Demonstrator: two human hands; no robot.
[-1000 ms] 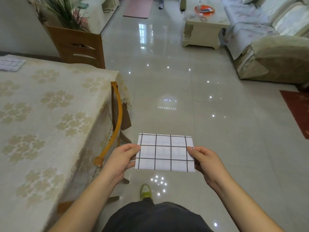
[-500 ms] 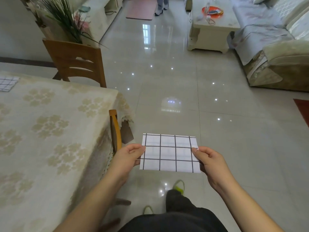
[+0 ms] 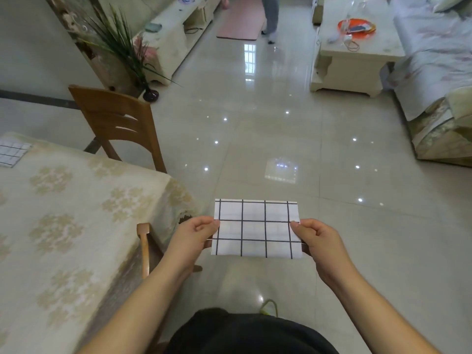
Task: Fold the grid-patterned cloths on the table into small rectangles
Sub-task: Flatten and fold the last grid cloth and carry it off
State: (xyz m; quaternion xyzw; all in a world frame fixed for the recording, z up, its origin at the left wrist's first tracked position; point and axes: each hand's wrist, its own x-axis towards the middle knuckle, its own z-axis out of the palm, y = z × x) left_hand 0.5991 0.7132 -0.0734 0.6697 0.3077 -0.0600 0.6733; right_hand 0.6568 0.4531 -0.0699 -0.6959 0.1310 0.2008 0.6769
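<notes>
Pinching opposite short edges, left hand [image 3: 195,235] and right hand [image 3: 315,237] hold the folded grid cloth [image 3: 255,228] over the floor, beside the table [image 3: 76,213]; keep edges aligned, taut.

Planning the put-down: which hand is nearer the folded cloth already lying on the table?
Left. The left hand pinches the held cloth's table-side edge; the right hand pinches its far edge, farther from the cloth on the table.
</notes>
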